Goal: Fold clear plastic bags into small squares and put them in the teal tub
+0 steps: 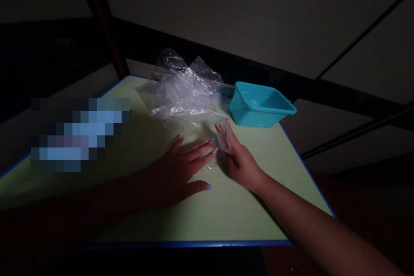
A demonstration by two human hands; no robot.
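Observation:
My left hand (186, 166) is low over the middle of the table, palm down, with its fingers spread and nothing held in them. Just under its fingertips lies a bit of clear plastic, hard to make out. To its right, my right hand (239, 161) holds a small, whitish translucent piece of plastic (224, 139) between thumb and fingers. Beyond both hands, a crumpled heap of clear plastic bags (184, 92) spreads over the back of the table.
The pale green table (252, 220) has a blue edge. A turquoise plastic basin (258, 114) stands at its back right corner. At the left, a blurred-out bluish patch (93, 129) covers part of the table. Dark panels rise behind.

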